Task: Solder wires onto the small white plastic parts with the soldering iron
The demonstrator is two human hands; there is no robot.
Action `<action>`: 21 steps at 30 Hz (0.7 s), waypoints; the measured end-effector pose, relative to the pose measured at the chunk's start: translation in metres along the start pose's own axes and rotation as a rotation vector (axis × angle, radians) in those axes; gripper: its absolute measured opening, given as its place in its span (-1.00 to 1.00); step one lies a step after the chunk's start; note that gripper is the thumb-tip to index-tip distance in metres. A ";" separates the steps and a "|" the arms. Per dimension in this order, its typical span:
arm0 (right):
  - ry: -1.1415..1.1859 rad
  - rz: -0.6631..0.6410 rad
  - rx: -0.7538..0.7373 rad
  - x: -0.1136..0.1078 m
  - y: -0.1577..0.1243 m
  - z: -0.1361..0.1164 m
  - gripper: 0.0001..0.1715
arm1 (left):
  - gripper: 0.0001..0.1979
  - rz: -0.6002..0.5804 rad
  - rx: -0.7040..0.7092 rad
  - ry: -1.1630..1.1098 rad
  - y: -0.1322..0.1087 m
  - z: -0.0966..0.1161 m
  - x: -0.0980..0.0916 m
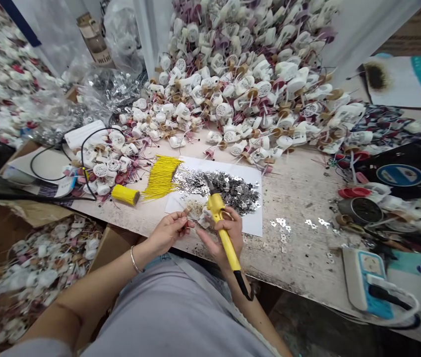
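A yellow soldering iron (226, 243) slants across my right hand (228, 233), which is wrapped around its handle. The iron's dark tip points up and away over a pile of small flat metal plates (232, 191) on a white sheet (252, 225). Close by on the left, my left hand (171, 230) is closed in a pinch. Bits of tan and red show at its fingertips, but the piece itself is too small and covered to make out. A white plastic part (205, 218) sits between the two hands, partly hidden by the right fingers.
Yellow cut wires (162, 177) lie left of the sheet, beside a tied yellow wire bundle (125, 195). A large heap of white plastic parts (228, 109) fills the back. Loose plates (281, 224) lie to the right, with a power strip (368, 277) at the right edge.
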State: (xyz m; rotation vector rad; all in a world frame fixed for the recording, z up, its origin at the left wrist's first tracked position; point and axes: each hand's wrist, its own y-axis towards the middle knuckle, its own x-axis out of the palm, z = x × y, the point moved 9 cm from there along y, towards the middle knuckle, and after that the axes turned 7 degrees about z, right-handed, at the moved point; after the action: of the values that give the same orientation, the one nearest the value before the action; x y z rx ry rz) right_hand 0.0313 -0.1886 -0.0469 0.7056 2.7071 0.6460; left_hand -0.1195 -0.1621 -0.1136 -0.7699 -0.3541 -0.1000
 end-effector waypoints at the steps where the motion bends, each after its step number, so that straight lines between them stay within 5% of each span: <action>1: 0.029 0.009 0.068 0.003 -0.002 0.003 -0.75 | -0.51 0.000 0.025 0.011 -0.001 0.002 0.002; 6: 0.125 0.110 0.276 0.005 -0.013 0.014 -0.75 | -0.51 0.064 0.204 0.121 -0.001 0.018 0.002; 10: 0.207 0.093 0.374 0.010 -0.021 0.024 -0.71 | -0.48 0.047 0.137 0.121 0.000 0.010 0.004; 14: 0.042 0.111 0.271 0.006 -0.020 0.018 -0.77 | -0.50 -0.067 0.064 0.188 -0.003 0.000 0.015; 17: 0.092 0.135 0.169 0.001 -0.021 0.009 -0.74 | -0.53 -0.035 0.061 0.078 -0.003 0.003 0.013; 21: 0.116 0.162 0.233 -0.003 -0.027 0.012 -0.71 | -0.52 0.013 0.001 -0.069 0.001 0.000 0.008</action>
State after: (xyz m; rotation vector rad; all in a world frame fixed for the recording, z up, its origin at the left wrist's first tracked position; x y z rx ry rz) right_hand 0.0278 -0.2067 -0.0697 0.9809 2.8842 0.4211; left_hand -0.1116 -0.1607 -0.1115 -0.7762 -0.4146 -0.0608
